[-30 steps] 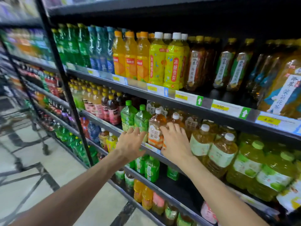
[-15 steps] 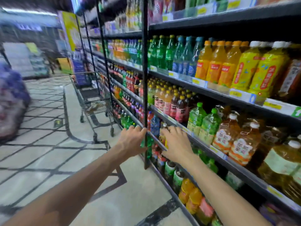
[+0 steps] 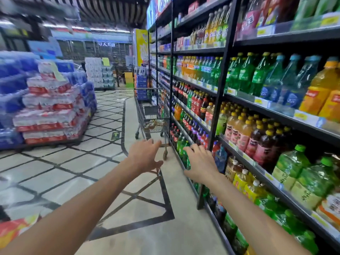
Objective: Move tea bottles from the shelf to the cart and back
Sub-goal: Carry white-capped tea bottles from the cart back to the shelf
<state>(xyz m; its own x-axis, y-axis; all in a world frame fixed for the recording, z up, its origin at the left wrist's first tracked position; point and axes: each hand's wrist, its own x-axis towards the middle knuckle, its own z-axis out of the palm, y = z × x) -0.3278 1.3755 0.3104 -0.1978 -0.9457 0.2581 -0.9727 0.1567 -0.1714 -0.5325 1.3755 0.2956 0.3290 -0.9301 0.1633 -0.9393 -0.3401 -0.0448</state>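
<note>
Both of my hands are stretched out in front of me over the aisle floor, holding nothing. My left hand has relaxed, spread fingers. My right hand is also spread, close to the shelf's lower rows. The wire shopping cart stands further down the aisle against the shelf, well beyond my hands. Green-capped tea bottles stand on the lower shelf at my right. The orange-labelled tea bottles are at the right edge of view.
The black drink shelf runs along the whole right side, packed with soda and juice bottles. Stacked water packs on pallets fill the left. Tiled floor lies between them, leading toward the cart.
My view has swung left from the tea shelf to down the aisle. Both hands left the bottles and now hover empty, with the cart ahead.
</note>
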